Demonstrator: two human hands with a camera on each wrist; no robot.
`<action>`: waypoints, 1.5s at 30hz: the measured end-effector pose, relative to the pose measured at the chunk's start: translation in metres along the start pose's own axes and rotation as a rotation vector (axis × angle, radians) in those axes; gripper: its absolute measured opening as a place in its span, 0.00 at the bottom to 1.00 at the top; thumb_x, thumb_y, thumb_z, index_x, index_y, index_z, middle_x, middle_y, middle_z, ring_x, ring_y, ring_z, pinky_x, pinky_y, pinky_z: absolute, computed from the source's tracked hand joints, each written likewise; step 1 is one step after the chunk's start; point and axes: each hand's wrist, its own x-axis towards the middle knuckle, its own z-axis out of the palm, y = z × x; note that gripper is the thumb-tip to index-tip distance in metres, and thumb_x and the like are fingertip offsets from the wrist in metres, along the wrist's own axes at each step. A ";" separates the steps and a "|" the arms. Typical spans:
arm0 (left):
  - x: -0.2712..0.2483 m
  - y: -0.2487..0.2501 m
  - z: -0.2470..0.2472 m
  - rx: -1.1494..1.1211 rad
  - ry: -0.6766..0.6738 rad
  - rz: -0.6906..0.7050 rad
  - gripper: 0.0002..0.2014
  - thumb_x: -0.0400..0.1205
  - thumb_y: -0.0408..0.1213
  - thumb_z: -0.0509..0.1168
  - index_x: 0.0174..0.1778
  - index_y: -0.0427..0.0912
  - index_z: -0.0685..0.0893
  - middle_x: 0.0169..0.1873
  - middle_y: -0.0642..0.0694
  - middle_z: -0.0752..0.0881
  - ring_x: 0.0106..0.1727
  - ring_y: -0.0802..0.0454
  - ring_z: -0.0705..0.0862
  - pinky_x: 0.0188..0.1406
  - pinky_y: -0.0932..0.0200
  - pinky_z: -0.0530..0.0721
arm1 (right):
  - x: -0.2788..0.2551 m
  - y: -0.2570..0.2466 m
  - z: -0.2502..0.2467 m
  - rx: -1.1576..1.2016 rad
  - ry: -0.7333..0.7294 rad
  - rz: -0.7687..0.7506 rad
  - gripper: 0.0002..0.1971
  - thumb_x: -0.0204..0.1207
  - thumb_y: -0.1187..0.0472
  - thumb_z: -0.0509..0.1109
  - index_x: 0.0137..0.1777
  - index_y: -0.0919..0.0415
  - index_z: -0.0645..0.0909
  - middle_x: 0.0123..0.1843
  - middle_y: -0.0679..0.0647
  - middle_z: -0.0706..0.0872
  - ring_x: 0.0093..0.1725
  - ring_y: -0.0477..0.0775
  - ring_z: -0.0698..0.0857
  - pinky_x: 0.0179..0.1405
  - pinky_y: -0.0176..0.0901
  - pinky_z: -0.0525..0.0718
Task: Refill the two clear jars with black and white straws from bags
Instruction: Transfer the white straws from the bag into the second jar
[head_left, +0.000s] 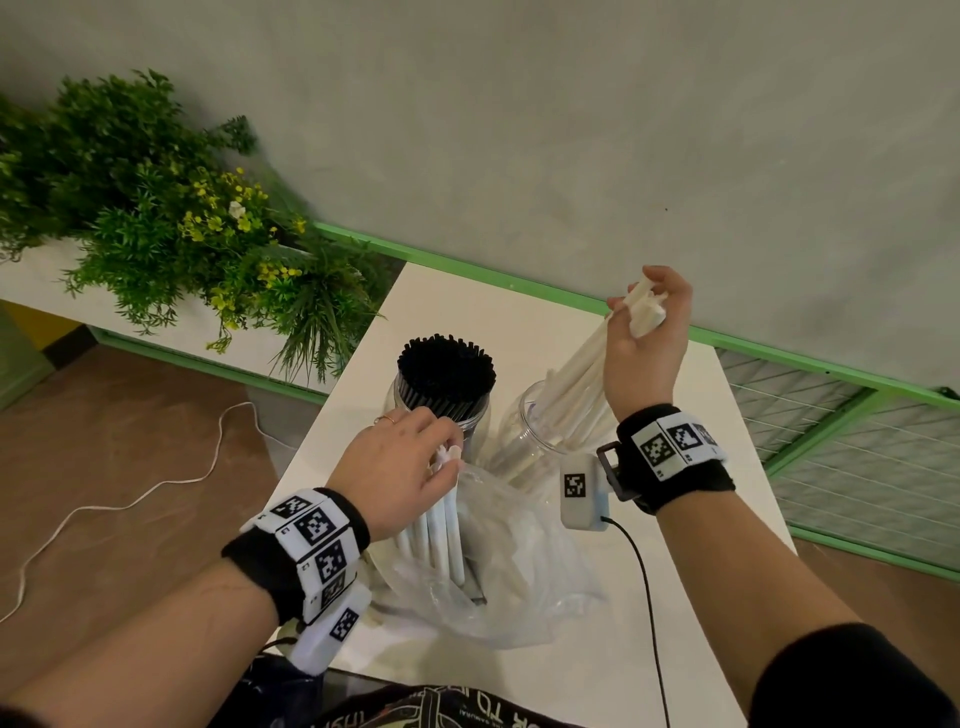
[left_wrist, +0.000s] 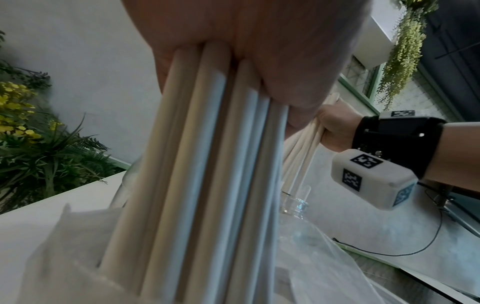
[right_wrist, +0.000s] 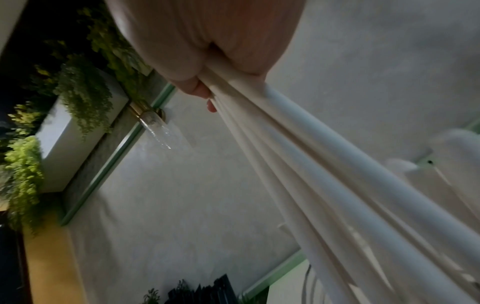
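The black half of the job looks finished: the jar of black straws (head_left: 445, 382), standing toward the far edge of the tabletop (head_left: 613, 639), is packed tight with its straws upright, their cut ends bristling above the rim. The white half is, by my reading, well under way but not done. The second clear jar (head_left: 545, 431) stands just beside the first, toward the right edge, and holds only a loose sheaf of white straws that leaves most of its mouth free. The right hand (head_left: 647, 338) is clenched round the upper ends of a bundle of white straws (head_left: 582, 384) raised above that jar; the bundle's long axis slants, lower ends down in the jar's mouth, upper ends leaning away to the far right, and the straws fan out a little below the grip. The left hand (head_left: 402, 467) grasps a second bunch of white straws (head_left: 441, 530) by their tops, nearly vertical, lower ends still down inside the clear plastic bag (head_left: 498, 566) that lies crumpled near the tabletop's near edge. What remains, I judge, is to drop the raised bundle in, carry the bagged bunch across, and go on until the white jar is as full as the black.
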 end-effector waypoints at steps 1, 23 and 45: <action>0.000 0.000 0.000 0.002 -0.004 -0.002 0.09 0.80 0.52 0.53 0.48 0.55 0.75 0.40 0.56 0.75 0.40 0.55 0.70 0.40 0.61 0.68 | -0.001 0.003 0.002 0.008 0.015 0.020 0.20 0.78 0.74 0.60 0.64 0.52 0.70 0.56 0.49 0.75 0.51 0.50 0.87 0.53 0.34 0.82; -0.001 0.002 0.000 -0.004 -0.012 -0.018 0.08 0.81 0.52 0.53 0.48 0.56 0.75 0.41 0.57 0.76 0.40 0.54 0.71 0.42 0.58 0.74 | -0.033 0.090 -0.039 -0.617 -0.446 -0.125 0.24 0.76 0.72 0.69 0.71 0.65 0.72 0.65 0.60 0.76 0.64 0.58 0.76 0.67 0.43 0.72; -0.002 0.002 0.000 -0.018 -0.008 -0.031 0.09 0.81 0.53 0.52 0.47 0.56 0.75 0.41 0.56 0.77 0.40 0.53 0.71 0.44 0.57 0.75 | -0.031 0.104 -0.001 -0.747 -0.528 -0.157 0.14 0.76 0.50 0.73 0.58 0.55 0.84 0.52 0.51 0.85 0.53 0.58 0.79 0.52 0.54 0.81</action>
